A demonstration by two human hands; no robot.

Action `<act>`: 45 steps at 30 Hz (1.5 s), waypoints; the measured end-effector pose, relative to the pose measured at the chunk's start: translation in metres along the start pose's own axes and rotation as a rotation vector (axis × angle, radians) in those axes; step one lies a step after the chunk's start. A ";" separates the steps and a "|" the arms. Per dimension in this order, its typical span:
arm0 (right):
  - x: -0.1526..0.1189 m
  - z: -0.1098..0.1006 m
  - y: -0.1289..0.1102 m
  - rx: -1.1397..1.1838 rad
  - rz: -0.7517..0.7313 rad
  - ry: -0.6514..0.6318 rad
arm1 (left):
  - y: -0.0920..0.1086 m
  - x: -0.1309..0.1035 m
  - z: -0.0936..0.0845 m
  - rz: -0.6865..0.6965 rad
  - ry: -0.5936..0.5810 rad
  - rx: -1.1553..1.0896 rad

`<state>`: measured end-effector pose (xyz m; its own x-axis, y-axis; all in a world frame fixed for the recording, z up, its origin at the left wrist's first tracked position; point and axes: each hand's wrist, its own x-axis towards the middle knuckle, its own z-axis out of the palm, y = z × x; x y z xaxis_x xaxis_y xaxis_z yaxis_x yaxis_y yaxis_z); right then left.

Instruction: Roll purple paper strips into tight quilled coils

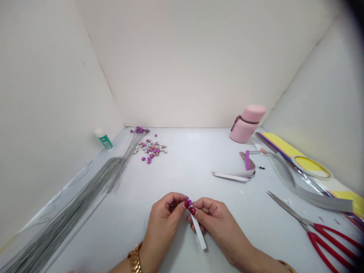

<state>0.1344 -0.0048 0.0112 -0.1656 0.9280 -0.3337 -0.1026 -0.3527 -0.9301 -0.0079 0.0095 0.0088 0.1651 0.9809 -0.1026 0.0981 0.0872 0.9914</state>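
Note:
A narrow paper strip, white on the side that shows, hangs down toward the table's front edge from my fingertips. Its upper end is purple and folded small. My left hand pinches that folded end between thumb and finger. Close beside it, my right hand has its thumb on the strip just below the fold, its other fingers curled behind. Both hands nearly touch at the front middle of the table.
Grey wires lie at left, beside small folded stars and a glue stick. At right are a pink bottle, loose strips, red-handled scissors, a tape roll and coloured sheets.

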 end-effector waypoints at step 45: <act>-0.001 0.004 -0.005 0.025 0.024 -0.050 | 0.007 0.001 0.001 -0.085 0.024 -0.057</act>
<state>0.1314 -0.0041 0.0171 -0.2168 0.9122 -0.3476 -0.1226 -0.3787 -0.9173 -0.0062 0.0113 0.0159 0.1353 0.9733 -0.1852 0.0544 0.1793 0.9823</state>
